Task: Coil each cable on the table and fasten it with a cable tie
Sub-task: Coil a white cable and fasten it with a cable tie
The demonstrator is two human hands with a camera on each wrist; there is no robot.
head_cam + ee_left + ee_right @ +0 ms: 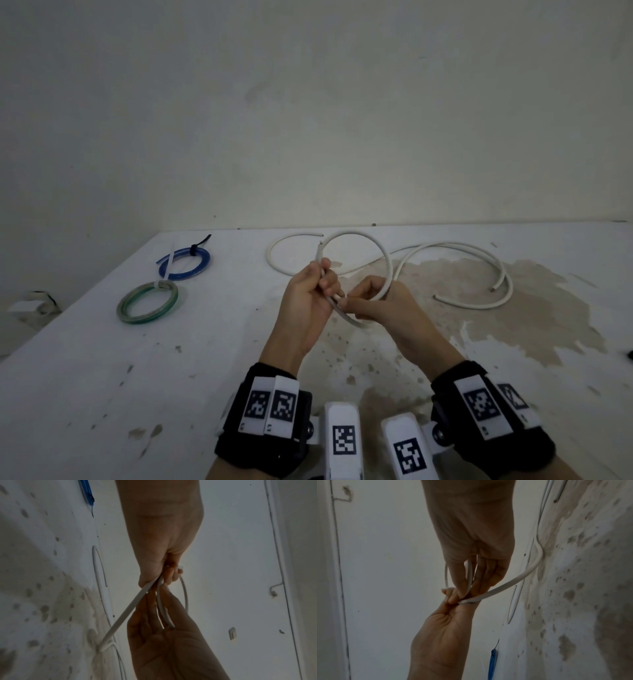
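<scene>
A stiff white cable (pixel 383 255) rises from the table in one raised loop between my hands. My left hand (pixel 325 274) grips it just below its cut end, fingers curled round it; the left wrist view shows those fingers (pixel 171 574) closed on the cable (pixel 128 612). My right hand (pixel 349 303) pinches the lower part of the loop against the left hand, which the right wrist view shows at its fingers (pixel 467 582) on the cable (pixel 505 584). The rest of the white cable (pixel 479 248) lies in loose curves at the right.
A blue coil (pixel 185 262), tied with a black tie, and a green coil (pixel 147 303), with a white tie, lie at the left of the stained white table (pixel 137 377). Another white arc (pixel 274 257) lies behind my left hand. A wall stands right behind.
</scene>
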